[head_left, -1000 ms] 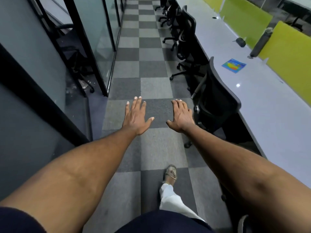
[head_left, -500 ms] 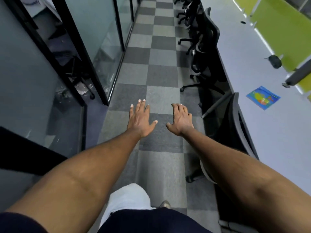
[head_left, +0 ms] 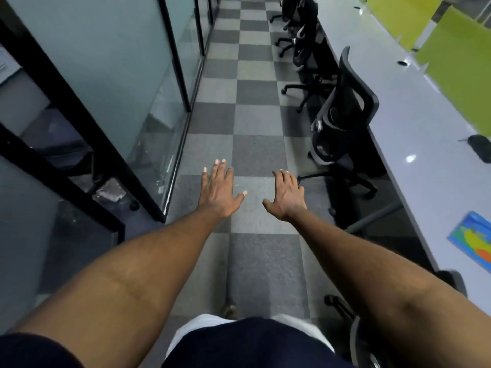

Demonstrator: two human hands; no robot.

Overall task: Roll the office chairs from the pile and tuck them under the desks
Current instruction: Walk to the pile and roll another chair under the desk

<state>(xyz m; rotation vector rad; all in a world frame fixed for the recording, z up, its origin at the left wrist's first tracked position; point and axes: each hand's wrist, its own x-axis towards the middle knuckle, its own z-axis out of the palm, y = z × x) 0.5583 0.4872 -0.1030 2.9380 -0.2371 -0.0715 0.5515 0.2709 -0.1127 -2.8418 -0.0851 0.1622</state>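
My left hand (head_left: 220,189) and my right hand (head_left: 287,196) are stretched out in front of me over the checkered carpet aisle, palms down, fingers straight and spread, holding nothing. A black mesh office chair (head_left: 345,115) stands tucked against the long white desk (head_left: 414,144) just right of my right hand, not touched by it. More black chairs (head_left: 303,46) line the desk farther up the aisle. Part of another chair (head_left: 356,338) shows at the bottom right under my right arm.
Glass partition walls with black frames (head_left: 175,62) run along the left of the aisle. Green dividers (head_left: 457,67) stand on the desk, with a black mouse-like object (head_left: 479,147) and a colourful pad (head_left: 473,243). The grey checkered carpet (head_left: 252,120) stretches ahead.
I have walked forward along the aisle. The chair that was beside my right hand has slipped behind me, and the one after it has come up on the right. Both hands stay outstretched and empty.
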